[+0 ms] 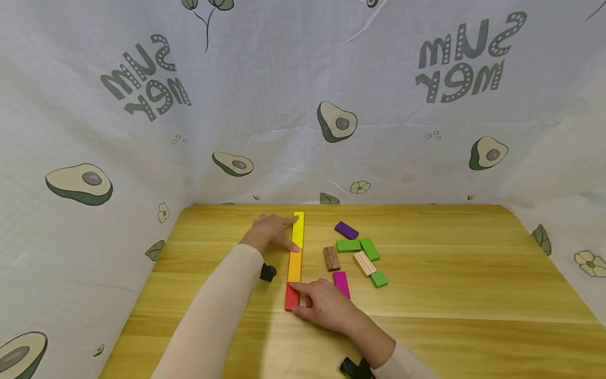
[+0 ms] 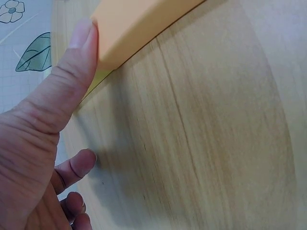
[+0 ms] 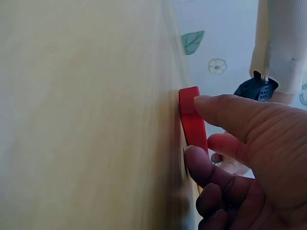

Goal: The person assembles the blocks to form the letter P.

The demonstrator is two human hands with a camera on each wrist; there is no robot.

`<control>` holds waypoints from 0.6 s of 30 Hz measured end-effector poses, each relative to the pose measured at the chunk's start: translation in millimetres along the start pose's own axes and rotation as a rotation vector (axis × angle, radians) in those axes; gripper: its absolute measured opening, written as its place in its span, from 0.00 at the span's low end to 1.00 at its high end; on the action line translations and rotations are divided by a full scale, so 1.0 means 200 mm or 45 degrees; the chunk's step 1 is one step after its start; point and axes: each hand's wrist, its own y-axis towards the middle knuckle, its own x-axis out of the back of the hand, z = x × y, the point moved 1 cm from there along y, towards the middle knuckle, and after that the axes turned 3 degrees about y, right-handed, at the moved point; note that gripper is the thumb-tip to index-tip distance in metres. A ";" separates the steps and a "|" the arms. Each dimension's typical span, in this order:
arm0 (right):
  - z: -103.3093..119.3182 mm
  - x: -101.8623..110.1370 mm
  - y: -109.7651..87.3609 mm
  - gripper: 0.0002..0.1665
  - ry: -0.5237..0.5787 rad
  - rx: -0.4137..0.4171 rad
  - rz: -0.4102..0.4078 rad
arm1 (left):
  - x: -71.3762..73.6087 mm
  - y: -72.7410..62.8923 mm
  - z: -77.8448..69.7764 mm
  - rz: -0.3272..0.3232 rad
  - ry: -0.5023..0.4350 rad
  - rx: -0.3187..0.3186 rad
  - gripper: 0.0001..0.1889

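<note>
A yellow block [image 1: 299, 230], an orange block [image 1: 294, 267] and a red block [image 1: 291, 301] lie end to end in a straight line on the wooden table [image 1: 450, 295]. My left hand [image 1: 270, 231] reaches over from the left, index finger extended to the yellow block's far end and thumb touching near where yellow meets orange. In the left wrist view the thumb lies straight against the orange block [image 2: 139, 24], other fingers off to the side. With thumb at its near end and index finger at its far end, my right hand [image 1: 333, 308] pinches the red block [image 3: 193, 120].
Right of the line lie a purple block [image 1: 346, 230], several green blocks [image 1: 348, 246], a dark brown block [image 1: 331, 259], a ridged light wood block [image 1: 364, 263] and a magenta block [image 1: 341, 283], close to the right hand. A printed curtain [image 1: 284, 105] hangs behind the table.
</note>
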 end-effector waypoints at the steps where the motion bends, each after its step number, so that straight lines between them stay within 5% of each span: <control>1: 0.00 0.00 0.00 0.32 -0.007 0.000 -0.002 | 0.00 0.00 0.00 0.001 0.002 0.001 0.55; 11: -0.02 0.04 -0.02 0.33 0.038 -0.047 -0.033 | 0.01 -0.01 0.00 0.004 0.005 0.007 0.54; 18: -0.13 0.21 -0.13 0.35 0.028 -0.361 -0.241 | 0.00 -0.01 0.00 0.006 -0.025 0.012 0.54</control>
